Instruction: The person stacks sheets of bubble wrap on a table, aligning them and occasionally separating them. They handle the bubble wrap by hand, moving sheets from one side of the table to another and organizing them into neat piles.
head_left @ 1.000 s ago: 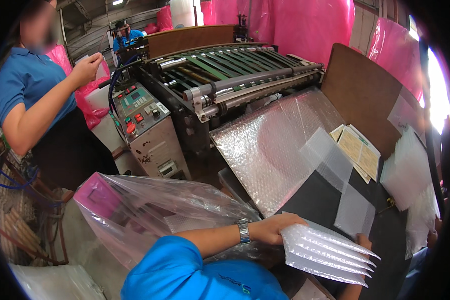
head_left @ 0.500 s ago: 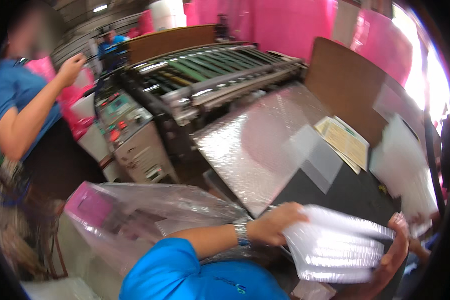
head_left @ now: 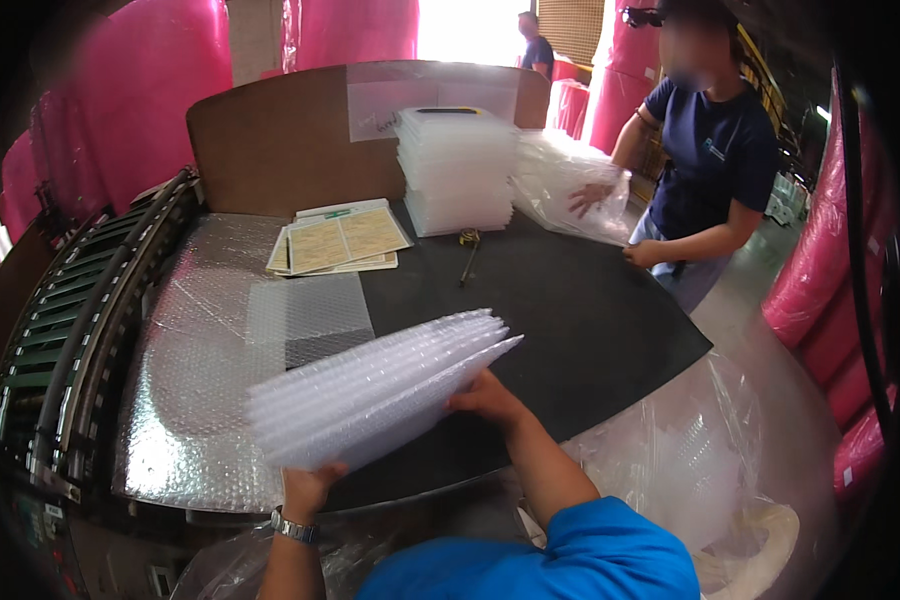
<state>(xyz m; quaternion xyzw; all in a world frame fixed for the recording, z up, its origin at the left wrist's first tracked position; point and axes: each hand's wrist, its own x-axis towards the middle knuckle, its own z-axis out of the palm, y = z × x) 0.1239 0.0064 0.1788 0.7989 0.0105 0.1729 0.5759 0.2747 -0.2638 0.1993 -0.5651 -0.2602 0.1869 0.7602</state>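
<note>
A bundle of clear bubble wrap sheets [head_left: 380, 395] is held between my hands, tilted on its side over the near part of the dark table [head_left: 590, 320]. My left hand [head_left: 312, 484], with a metal watch at the wrist, grips its lower left edge. At its right end my right hand [head_left: 486, 396] is closed on the sheets, fingers partly hidden behind them. Just beyond the bundle lies a flat bubble wrap piece [head_left: 315, 305]. Farther back stands a tall stack of similar sheets [head_left: 455, 175] with a dark narrow object [head_left: 448, 111] on top.
Printed papers [head_left: 345, 240] and a small thin tool [head_left: 468, 260] lie on the table. Silvery bubble wrap [head_left: 190, 400] covers its left side, beside a roller machine [head_left: 70, 330]. At right a co-worker [head_left: 710, 170] handles a clear plastic bag [head_left: 575, 185]. Loose plastic [head_left: 670, 450] hangs below the table's right edge.
My view has swung right, bringing the co-worker and tall stack into sight; the person at left has gone out of view. The bundle stays in both hands and now tilts over the table.
</note>
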